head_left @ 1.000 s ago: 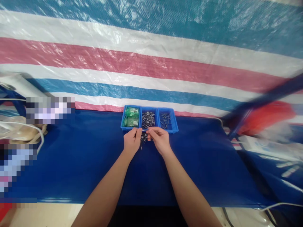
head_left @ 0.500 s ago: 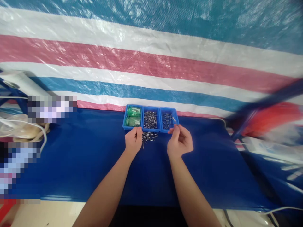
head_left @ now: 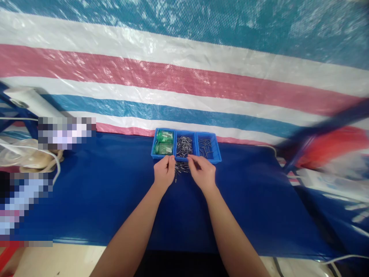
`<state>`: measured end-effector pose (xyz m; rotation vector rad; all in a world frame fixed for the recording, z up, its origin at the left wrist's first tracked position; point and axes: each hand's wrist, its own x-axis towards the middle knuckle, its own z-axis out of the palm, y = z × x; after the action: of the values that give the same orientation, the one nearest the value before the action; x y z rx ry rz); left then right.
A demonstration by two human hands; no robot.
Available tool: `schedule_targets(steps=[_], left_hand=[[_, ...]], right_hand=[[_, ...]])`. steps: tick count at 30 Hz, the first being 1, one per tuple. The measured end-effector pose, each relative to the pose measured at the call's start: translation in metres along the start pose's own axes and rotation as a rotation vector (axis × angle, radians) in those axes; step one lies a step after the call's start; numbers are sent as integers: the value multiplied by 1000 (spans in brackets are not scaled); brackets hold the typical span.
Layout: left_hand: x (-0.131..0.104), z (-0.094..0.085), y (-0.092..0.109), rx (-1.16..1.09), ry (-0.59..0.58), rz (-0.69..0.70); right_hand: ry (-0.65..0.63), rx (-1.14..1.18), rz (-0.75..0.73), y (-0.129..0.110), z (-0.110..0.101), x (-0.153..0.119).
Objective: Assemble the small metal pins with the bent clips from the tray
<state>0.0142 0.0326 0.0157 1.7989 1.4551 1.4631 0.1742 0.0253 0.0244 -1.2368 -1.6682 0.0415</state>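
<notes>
Just in front of the blue three-compartment tray, the left hand pinches one small metal pin, fingers together. The right hand touches the loose pin pile, fingers slightly apart.

both forearms cut off by the bottom edge; metal pins between left hand and right hand too small to identify; right-side objects blurred; left patches pixelated.

At frame centre, the left hand and right hand pinch at loose metal pins on the blue tabletop, just below a blue three-compartment tray.
</notes>
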Motion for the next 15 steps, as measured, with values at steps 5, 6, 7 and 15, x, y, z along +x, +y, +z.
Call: schedule_targets(steps=[5, 6, 7, 15], left_hand=[[1, 1, -3, 44, 0, 46], [1, 1, -3, 54, -1, 58], [1, 1, -4, 69, 2, 72], [-1, 0, -12, 152, -69, 255]], right_hand=[[-409, 118, 14, -9, 5, -6], [-492, 109, 12, -10, 6, -6], [-556, 96, 9, -10, 7, -7], [-578, 49, 21, -4, 22, -18]])
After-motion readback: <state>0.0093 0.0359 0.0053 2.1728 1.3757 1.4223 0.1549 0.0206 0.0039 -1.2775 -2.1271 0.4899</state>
